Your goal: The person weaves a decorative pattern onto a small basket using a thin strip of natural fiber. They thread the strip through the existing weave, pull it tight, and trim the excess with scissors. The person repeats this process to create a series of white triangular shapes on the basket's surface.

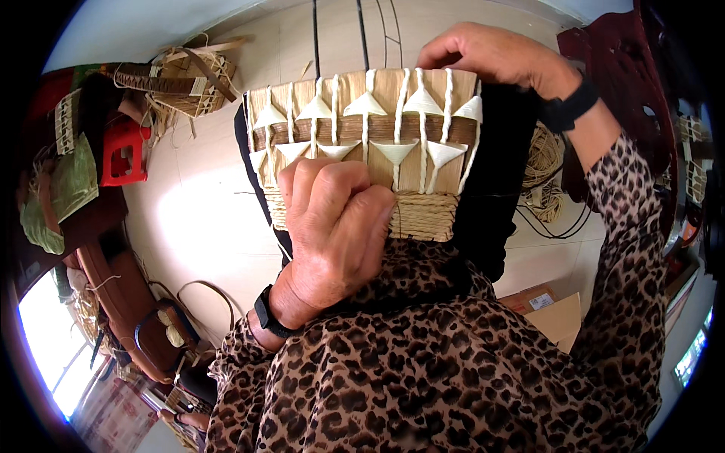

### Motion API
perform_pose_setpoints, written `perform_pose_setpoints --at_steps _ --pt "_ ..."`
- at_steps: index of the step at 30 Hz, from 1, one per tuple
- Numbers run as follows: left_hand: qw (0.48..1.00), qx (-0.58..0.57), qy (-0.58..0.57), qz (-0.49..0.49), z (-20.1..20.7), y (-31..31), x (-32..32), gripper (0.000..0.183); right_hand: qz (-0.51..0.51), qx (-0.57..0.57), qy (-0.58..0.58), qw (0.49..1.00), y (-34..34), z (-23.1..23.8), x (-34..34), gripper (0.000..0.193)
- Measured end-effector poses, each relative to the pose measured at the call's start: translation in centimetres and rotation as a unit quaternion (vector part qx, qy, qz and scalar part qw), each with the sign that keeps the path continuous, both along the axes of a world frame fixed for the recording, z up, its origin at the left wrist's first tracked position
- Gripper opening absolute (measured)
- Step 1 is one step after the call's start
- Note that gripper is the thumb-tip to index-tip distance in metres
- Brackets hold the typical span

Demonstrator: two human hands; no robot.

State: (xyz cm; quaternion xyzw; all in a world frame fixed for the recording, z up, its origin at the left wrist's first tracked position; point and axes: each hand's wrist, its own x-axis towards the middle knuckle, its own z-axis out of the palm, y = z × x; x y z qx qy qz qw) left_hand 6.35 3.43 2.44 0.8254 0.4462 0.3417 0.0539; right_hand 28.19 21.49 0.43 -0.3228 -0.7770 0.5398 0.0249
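Observation:
A woven basket [381,128] lies across my lap, its pale wood-strip side facing up. White twisted cords and cream triangular wraps cross it, with a brown band through the middle. Straw-coloured cord is bound in rows [424,215] along its near edge. My left hand [332,219] is closed over this near edge, fingers curled and thumb pressed against the index finger. At the far right corner, my right hand [498,57] is bent with its fingers drawn together. Their tips are hidden behind the basket's rim, so what they hold does not show.
Dark metal rods [362,38] stand beyond the basket. At the left are a red plastic stool [124,155] and an unfinished woven piece [192,79]. Coiled straw cord [542,162] lies on the floor at right, near an open cardboard box [555,317]. Another person's hand [198,420] shows at lower left.

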Motion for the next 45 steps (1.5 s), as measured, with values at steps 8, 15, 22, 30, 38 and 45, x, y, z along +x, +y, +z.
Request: perform_pose_setpoints --at_steps 8,15,22,30,38,45 --pt "1.0 -0.013 -0.02 0.007 -0.1 -0.8 1.0 0.016 0.122 0.01 0.002 0.993 0.8 -1.2 -2.5 0.031" --pt "1.0 -0.005 -0.012 0.018 -0.5 -1.6 1.9 0.023 0.227 0.006 0.003 0.974 2.4 -5.0 -3.6 0.031" --pt "0.999 -0.023 -0.005 0.022 -0.3 -1.9 2.1 0.027 0.287 0.011 0.0 0.958 3.4 -8.1 -3.7 0.031" --pt "1.0 0.003 -0.008 0.002 -0.6 -1.6 2.3 0.031 0.312 0.026 -0.003 0.95 3.9 -10.0 -2.9 0.032" --pt "1.0 -0.004 -0.005 -0.015 -0.3 -1.7 2.6 0.032 0.312 0.036 0.0 0.949 3.6 -11.1 -2.0 0.032" --pt "1.0 0.001 -0.008 -0.007 -0.6 -1.7 2.8 0.034 0.312 0.043 -0.004 0.949 3.5 -11.5 -1.1 0.032"
